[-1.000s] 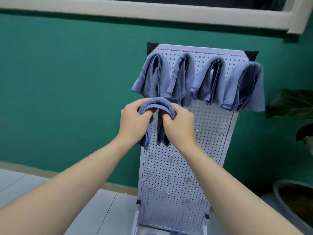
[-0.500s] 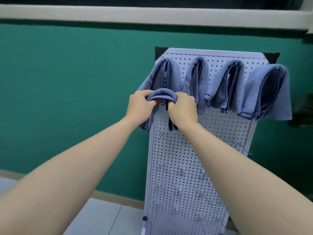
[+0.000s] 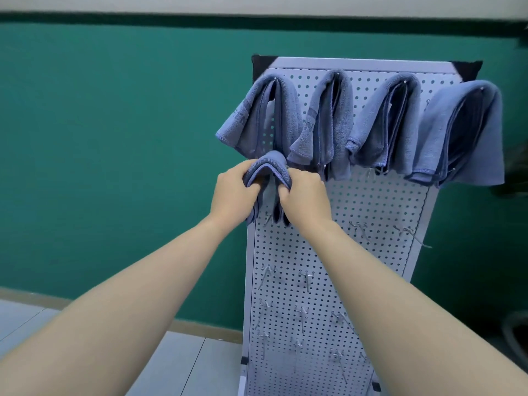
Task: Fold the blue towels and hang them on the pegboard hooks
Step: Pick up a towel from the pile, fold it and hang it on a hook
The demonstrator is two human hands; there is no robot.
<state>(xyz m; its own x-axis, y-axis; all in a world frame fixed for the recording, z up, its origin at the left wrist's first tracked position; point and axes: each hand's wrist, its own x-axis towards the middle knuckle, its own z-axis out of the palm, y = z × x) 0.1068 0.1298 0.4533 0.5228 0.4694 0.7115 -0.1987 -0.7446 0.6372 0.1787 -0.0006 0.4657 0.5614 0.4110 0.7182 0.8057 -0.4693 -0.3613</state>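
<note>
Hanging a folded blue terry towel (image 3: 268, 170) at the left edge of the white perforated metal pegboard (image 3: 371, 212), just under the top row. Draped in an arch between both hands, with its two tails hanging down against the board. Left hand (image 3: 233, 195) clenched around the left side of the fold, fingers tucked beneath the cloth; right hand (image 3: 304, 198) gripping the right side likewise. Hook underneath hidden by cloth and knuckles, so seating impossible to confirm. Above and to the right on the pegboard, four more folded blue towels (image 3: 368, 124) already draped over the top-row hooks, the rightmost overhanging the board's right edge. Lower down the pegboard, bare wire hooks (image 3: 305, 278) in several rows. Behind the pegboard, a green wall (image 3: 114, 138). Probably the seating step for this fifth towel. Next: settling the fold's centre over its hook, evening the tails, then letting go gently so nothing slides off.
</note>
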